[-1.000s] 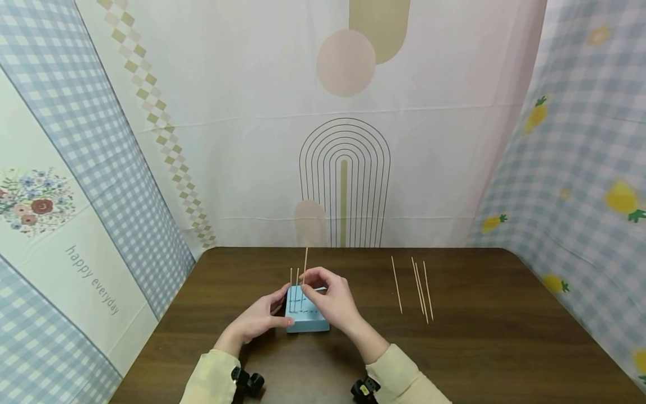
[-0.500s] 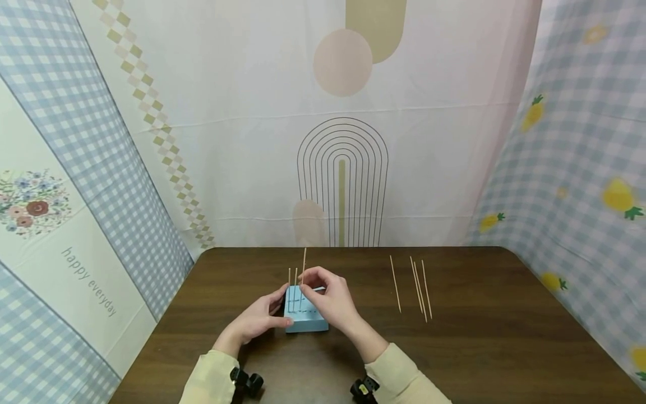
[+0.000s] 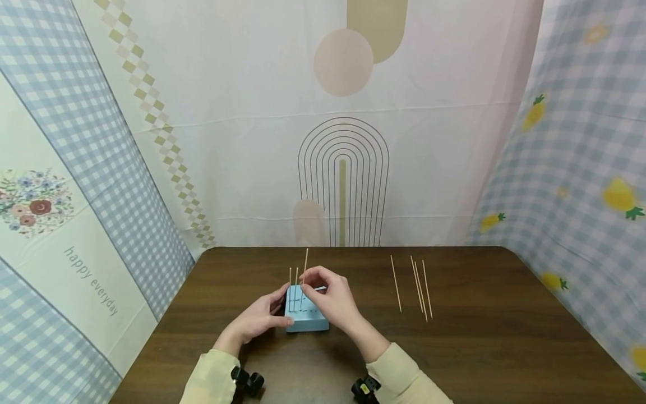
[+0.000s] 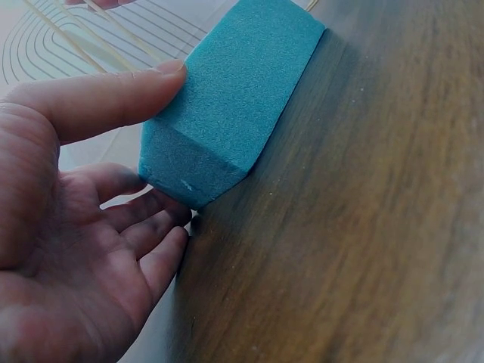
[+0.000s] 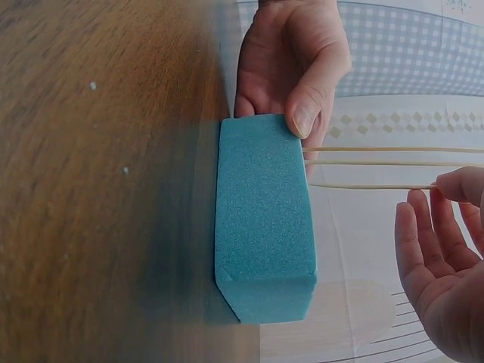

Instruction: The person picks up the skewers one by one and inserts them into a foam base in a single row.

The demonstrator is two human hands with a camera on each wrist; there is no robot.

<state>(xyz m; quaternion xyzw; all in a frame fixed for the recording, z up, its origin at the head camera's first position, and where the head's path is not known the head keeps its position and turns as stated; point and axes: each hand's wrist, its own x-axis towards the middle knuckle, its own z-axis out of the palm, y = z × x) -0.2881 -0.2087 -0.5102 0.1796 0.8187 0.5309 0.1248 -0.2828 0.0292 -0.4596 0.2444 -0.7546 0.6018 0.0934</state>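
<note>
A light-blue foam block sits on the table. My left hand holds its left end, thumb on the near top edge, as the left wrist view shows on the block. Two thin wooden skewers stand upright in the block's left part. Just right of them, my right hand pinches a third skewer between thumb and fingertips. In the right wrist view, this skewer meets the block's top face and bends slightly. Its upper end rises above the other two and leans a little right.
Several loose skewers lie on the brown wooden table to the right of the block. A patterned cloth hangs behind the table, with checked cloths at both sides. Black wrist cameras sit on both cuffs.
The top of the pinched skewer leans slightly more to the right than half a second ago. Both hands and the block hold nearly the same place.
</note>
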